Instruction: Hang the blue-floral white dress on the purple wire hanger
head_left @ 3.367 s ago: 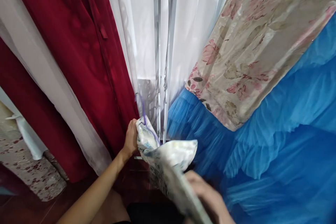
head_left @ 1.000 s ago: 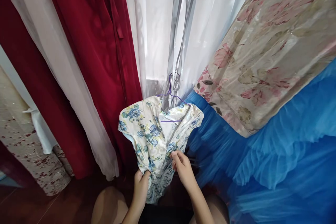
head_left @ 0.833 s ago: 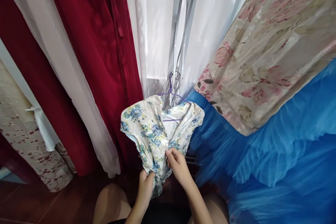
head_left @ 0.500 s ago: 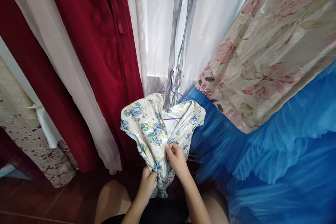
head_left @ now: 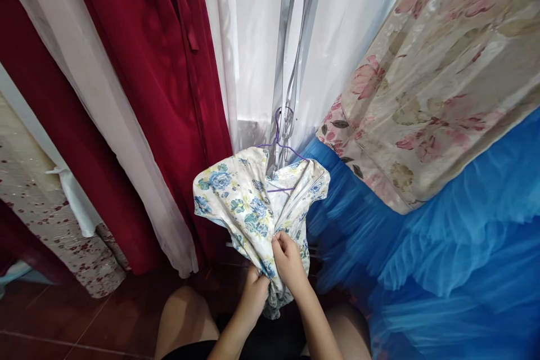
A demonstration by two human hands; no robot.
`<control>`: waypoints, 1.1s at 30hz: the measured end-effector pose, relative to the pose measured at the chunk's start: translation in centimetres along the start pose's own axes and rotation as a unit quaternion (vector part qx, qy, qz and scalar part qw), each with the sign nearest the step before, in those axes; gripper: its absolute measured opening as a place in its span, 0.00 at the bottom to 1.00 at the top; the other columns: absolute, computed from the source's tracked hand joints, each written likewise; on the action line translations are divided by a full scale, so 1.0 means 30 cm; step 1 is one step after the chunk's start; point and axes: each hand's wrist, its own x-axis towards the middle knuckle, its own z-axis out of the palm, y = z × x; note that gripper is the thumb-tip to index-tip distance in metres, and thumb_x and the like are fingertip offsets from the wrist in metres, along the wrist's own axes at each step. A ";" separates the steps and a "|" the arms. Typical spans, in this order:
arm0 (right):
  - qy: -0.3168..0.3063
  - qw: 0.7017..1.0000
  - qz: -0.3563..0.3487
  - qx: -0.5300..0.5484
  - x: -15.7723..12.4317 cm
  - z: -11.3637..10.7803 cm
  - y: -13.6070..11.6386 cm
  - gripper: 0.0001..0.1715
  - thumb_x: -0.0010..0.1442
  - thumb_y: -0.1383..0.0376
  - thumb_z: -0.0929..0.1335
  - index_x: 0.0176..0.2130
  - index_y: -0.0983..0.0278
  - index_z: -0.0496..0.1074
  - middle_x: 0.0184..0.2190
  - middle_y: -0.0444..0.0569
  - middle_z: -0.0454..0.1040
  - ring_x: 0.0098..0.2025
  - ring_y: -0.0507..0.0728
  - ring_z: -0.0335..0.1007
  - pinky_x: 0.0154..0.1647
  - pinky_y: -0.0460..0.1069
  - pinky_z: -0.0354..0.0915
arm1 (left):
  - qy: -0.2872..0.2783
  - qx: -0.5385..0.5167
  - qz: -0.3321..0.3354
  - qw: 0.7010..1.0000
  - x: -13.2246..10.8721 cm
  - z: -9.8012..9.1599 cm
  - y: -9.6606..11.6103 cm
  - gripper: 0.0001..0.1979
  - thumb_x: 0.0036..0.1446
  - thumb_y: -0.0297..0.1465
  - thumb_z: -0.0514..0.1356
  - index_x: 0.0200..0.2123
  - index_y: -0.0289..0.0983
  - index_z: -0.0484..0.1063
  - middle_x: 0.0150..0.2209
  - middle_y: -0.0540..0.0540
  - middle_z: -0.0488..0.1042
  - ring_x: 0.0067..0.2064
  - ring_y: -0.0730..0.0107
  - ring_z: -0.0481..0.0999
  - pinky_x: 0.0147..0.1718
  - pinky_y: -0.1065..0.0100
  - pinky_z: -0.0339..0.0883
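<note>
A white blouse (head_left: pixel 248 202) with blue and yellow flowers hangs on a purple wire hanger (head_left: pixel 278 138), its neckline open in a V. My right hand (head_left: pixel 289 259) pinches the front edge of the cloth just below the V. Lower and to the left, my left hand (head_left: pixel 255 289) is closed on a bunched fold at the blouse's side. The lower part of the garment hangs gathered between my forearms, partly hidden by them.
Behind the blouse hang white cloth (head_left: pixel 257 39) and grey ribbons (head_left: pixel 289 39). Dark red drapes (head_left: pixel 169 95) hang to the left. A floral beige garment (head_left: pixel 422 101) and blue tulle (head_left: pixel 442 253) fill the right. Red floor tiles (head_left: pixel 97 315) show below.
My left hand has moved to the right, closer to my right hand, drawing the side of the blouse along. My right hand has shifted slightly right, still pinching the front edge.
</note>
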 end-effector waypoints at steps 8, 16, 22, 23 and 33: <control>0.048 0.989 0.050 0.130 -0.051 -0.060 0.006 0.17 0.62 0.53 0.67 0.29 0.62 0.68 0.14 0.35 0.54 0.17 0.49 0.47 0.20 0.46 0.45 | 0.209 0.008 0.205 0.956 0.162 -0.142 0.078 0.20 0.48 0.32 0.63 0.46 0.40 0.68 0.47 0.44 0.73 0.51 0.56 0.73 0.52 0.57 0.64; -0.005 0.987 0.064 0.150 -0.092 0.015 -0.062 0.22 0.60 0.51 0.71 0.26 0.64 0.68 0.13 0.37 0.61 0.16 0.47 0.49 0.20 0.45 0.46 | -0.068 0.193 0.253 0.945 0.097 -0.031 0.082 0.21 0.57 0.32 0.62 0.54 0.39 0.69 0.53 0.40 0.73 0.57 0.53 0.71 0.57 0.56 0.62; -0.013 0.984 0.074 0.160 -0.069 -0.006 -0.091 0.20 0.61 0.52 0.71 0.28 0.65 0.71 0.12 0.37 0.62 0.14 0.47 0.50 0.18 0.44 0.47 | -0.125 0.229 0.271 0.926 0.109 -0.007 0.116 0.06 0.63 0.33 0.57 0.35 0.37 0.70 0.34 0.46 0.74 0.38 0.62 0.74 0.42 0.64 0.66; 0.000 0.984 0.071 0.164 -0.047 -0.017 -0.105 0.19 0.61 0.53 0.71 0.27 0.65 0.71 0.11 0.37 0.62 0.14 0.47 0.50 0.18 0.44 0.48 | -0.136 0.247 0.285 0.916 0.109 -0.007 0.126 0.08 0.64 0.32 0.56 0.32 0.37 0.68 0.31 0.48 0.72 0.36 0.64 0.72 0.39 0.65 0.65; 0.037 0.977 -0.018 0.209 0.340 -0.063 -0.420 0.18 0.51 0.52 0.73 0.25 0.64 0.71 0.13 0.36 0.58 0.15 0.47 0.47 0.17 0.46 0.44 | -0.156 0.359 0.331 0.859 0.122 0.002 0.124 0.09 0.60 0.28 0.58 0.27 0.39 0.64 0.27 0.50 0.67 0.31 0.65 0.67 0.33 0.67 0.58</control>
